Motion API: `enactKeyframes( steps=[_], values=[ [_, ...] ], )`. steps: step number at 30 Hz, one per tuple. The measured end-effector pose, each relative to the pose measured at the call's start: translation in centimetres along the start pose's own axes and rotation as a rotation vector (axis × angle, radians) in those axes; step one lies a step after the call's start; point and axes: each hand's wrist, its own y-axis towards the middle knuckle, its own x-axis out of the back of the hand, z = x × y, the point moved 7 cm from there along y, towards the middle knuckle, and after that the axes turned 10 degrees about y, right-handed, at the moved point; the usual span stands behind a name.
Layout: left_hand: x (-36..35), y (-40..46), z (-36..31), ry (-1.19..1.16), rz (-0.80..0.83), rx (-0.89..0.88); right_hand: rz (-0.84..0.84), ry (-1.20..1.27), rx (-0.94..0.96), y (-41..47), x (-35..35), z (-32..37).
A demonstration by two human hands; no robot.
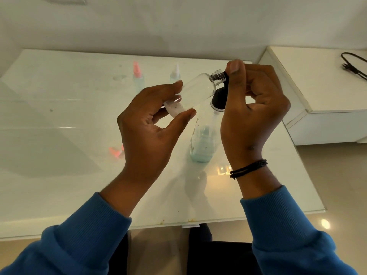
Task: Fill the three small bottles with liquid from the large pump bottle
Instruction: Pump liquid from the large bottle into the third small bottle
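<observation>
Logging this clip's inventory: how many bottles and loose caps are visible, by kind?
Small bottles: 3, namely the uncapped bottle held in the left hand, the pink-capped bottle and the white-capped bottle.
Large pump bottle: 1.
Loose pink cap: 1.
Total: 5.

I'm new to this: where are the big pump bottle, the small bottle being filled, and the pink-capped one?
large pump bottle (pixel 202 141), head view, clear body.
held small bottle (pixel 195 90), head view, clear side.
pink-capped bottle (pixel 138 81), head view, body.

Pump bottle on table; two small bottles behind, left.
</observation>
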Motion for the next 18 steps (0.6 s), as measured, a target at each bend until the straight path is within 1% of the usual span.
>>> enactKeyframes(
  steps=[18],
  values=[
    [-0.03, 0.01, 0.15, 0.023, 0.003, -0.030, 0.004, 0.002, -0.002, -0.11, 0.03, -0.26]
  ],
)
